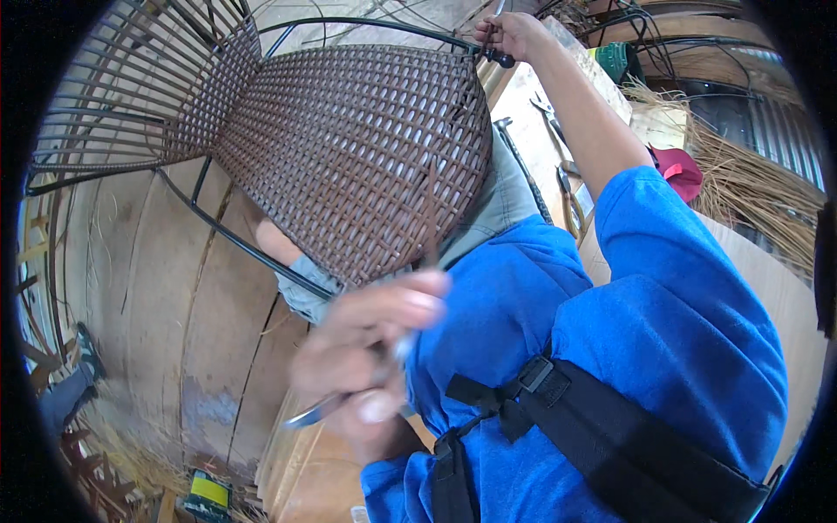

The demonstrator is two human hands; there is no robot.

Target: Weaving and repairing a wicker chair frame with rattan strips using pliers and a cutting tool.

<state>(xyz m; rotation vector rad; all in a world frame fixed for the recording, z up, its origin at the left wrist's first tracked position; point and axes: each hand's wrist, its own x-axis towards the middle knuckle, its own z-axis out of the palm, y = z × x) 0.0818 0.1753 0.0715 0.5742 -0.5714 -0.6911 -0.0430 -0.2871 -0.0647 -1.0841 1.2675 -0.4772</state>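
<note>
A brown woven chair seat [357, 148] rests across my lap, with its dark metal frame showing along the edges. My left hand [370, 357], smeared by motion, is raised in front of the near corner of the seat. Its fingers are curled around a slim silver tool [312, 412], whose kind is not clear. A loose brown strand [432, 213] rises off the weave and runs down toward these fingers; whether they pinch it I cannot tell. At the seat's far right corner, my right hand [510, 37] is closed around a slim tool with a silver shaft [499, 8].
The chair's open slatted back [131, 113] spreads to the upper left. Pliers [572, 205] and other hand tools lie right of the seat. Beyond are a maroon cap [677, 173] and a bundle of dry strands [750, 196]. A green-and-yellow tin [209, 492] stands at lower left.
</note>
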